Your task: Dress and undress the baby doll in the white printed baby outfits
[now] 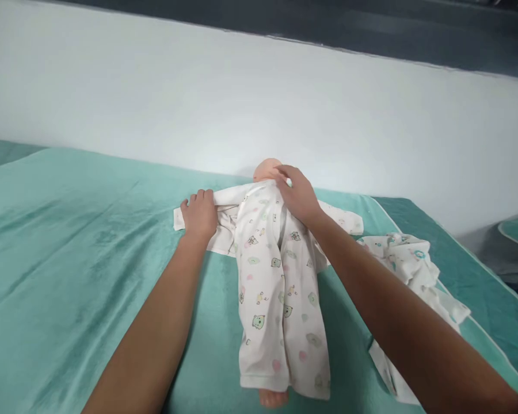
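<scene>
L hand [200,215] curled on the doll's [267,169] white sleeve [231,196], grip partly closed w/ cloth under fingers! R hand [297,192] at the collar, fingers bent; can't tell if it's gripping.

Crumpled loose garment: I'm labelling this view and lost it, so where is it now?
The crumpled garment lies on the green sheet, right side of the head view, partly behind the right forearm.

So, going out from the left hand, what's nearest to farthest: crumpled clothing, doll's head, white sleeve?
1. White sleeve, right under the left hand.
2. Doll's head, just to the right.
3. Crumpled clothing, far over on the right.
</scene>
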`<act>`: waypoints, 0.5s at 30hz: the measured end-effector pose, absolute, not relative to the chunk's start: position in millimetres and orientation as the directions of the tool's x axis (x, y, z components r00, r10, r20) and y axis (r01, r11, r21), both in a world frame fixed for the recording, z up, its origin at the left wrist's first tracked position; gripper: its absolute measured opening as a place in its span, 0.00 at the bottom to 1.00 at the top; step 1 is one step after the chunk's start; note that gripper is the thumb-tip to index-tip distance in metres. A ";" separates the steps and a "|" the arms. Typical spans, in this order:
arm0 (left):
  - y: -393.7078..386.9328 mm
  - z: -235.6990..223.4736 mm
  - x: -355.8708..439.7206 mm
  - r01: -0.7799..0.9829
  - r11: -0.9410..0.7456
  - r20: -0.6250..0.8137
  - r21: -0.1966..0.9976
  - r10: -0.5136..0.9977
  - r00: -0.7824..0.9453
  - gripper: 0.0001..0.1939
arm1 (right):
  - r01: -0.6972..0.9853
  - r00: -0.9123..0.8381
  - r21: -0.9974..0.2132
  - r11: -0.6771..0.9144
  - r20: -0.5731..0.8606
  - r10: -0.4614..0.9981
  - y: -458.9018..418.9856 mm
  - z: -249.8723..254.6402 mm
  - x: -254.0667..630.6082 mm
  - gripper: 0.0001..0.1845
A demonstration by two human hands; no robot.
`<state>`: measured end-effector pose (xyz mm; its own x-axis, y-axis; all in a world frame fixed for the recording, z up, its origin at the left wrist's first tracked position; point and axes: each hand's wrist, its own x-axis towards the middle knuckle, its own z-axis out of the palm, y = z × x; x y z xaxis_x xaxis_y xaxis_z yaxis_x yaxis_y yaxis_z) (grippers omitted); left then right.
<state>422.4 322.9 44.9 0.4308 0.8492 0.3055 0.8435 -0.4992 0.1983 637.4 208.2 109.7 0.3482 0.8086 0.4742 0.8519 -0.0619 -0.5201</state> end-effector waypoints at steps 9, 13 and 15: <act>317.7 46.2 421.7 0.758 -0.471 0.280 0.451 0.881 0.381 0.26 | 0.727 0.669 -0.549 -0.412 0.433 0.604 119.8 43.5 705.9 0.33; 302.1 64.0 428.9 0.613 -0.494 0.342 0.616 0.869 0.356 0.27 | 0.634 0.758 -0.604 -0.484 0.359 0.545 129.1 49.4 706.2 0.30; 287.5 81.6 446.6 0.571 -0.551 0.391 0.608 0.834 0.389 0.24 | 0.618 0.772 -0.591 -0.518 0.328 0.545 133.9 52.8 702.0 0.27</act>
